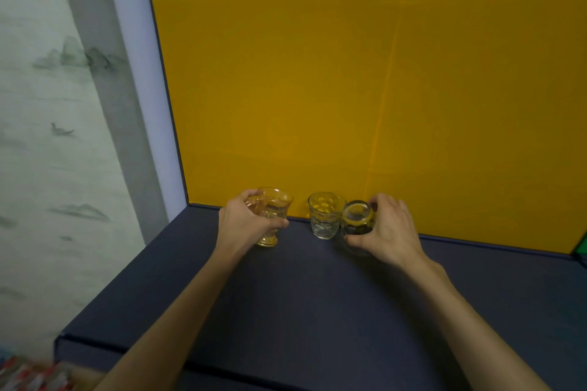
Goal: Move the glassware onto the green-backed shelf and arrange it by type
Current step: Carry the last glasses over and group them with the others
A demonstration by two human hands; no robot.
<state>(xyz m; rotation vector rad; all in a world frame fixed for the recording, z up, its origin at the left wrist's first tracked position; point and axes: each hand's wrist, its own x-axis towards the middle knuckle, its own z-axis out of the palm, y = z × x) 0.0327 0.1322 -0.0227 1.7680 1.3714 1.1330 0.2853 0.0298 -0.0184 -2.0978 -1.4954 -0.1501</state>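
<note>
Fingers of both hands are curled round glass. Left hand [246, 222] grips a footed amber-tinted glass [272, 214] by its bowl, thumb in front, remaining fingers behind; glass upright, foot at or just above the dark blue shelf surface [317, 311], contact unclear. Right hand [389, 232] wraps a small clear tumbler [357, 222] from its right side, thumb low at the front, fingertips over the far rim; it looks slightly tilted toward the camera, base hidden behind the thumb.

Between the two hands, a dimpled clear tumbler [325, 219] stands free and upright, touching or just beside the right-hand tumbler, well apart from the footed glass.

All three sit near the back edge, just ahead of the yellow back panel [349, 73]. So this is not the green-backed shelf. A sliver of green [583, 247] shows at the far right edge, likely the target bay.

Key relation: target lies to the right, so right hand is nearer and probably leads. Both held glasses have vertical long axes; keep them so. Dimpled tumbler needs another trip. Risk: right-hand tumbler clinking its neighbour on lift.
</note>
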